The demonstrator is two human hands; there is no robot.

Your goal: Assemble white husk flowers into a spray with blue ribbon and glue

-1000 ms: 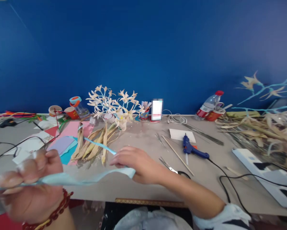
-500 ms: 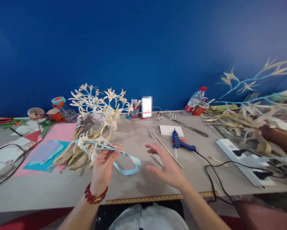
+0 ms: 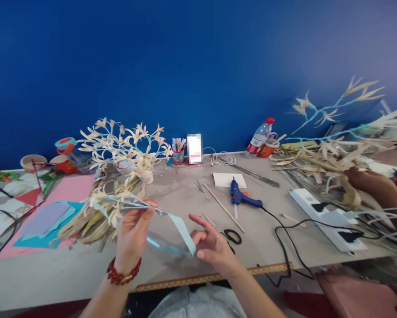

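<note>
My left hand [image 3: 134, 234] pinches the blue-wrapped stem of a cream flower spray [image 3: 114, 203], its petals pointing left. A light blue paper strip [image 3: 181, 229] trails from the stem to the right and folds back in a loop. My right hand [image 3: 214, 247] is at the strip's fold, index finger stretched out and thumb apart. Whether its fingers touch the strip I cannot tell. Scissors [image 3: 231, 236] with black handles lie just behind that hand, partly covered by it.
A blue glue gun [image 3: 244, 198], wooden stick [image 3: 223, 207] and white power strip [image 3: 327, 221] lie to the right. Finished-looking flower branches [image 3: 128, 150] stand at back left. Colored paper [image 3: 46, 218] lies left. Another person's hand [image 3: 370, 181] is at far right among dried husks.
The view has shifted slightly right. My right hand has come closer to the strip, which now stretches straighter toward it. The scissors' handles have come into sight.
</note>
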